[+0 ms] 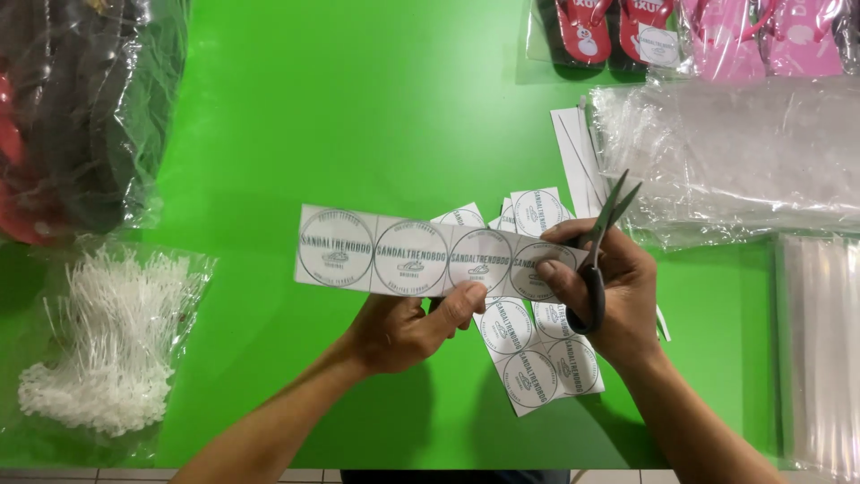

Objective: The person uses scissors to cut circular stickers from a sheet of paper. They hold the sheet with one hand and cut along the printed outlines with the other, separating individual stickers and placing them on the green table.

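A bright green table (pixel 358 99) carries cut round labels (pixel 537 354), bagged sandals (pixel 717 36), clear bags (pixel 726 152) and white plastic ties (pixel 107 341).

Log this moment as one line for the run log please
left hand: holds sticker strip | right hand: scissors at strip's right end | surface: green table | nearby: cut stickers

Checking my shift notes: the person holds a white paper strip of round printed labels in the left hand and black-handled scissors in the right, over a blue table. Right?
Not quite: the table is bright green, not blue, as the head view shows. The left hand does hold the white paper strip of round printed labels, and the right hand the black-handled scissors.
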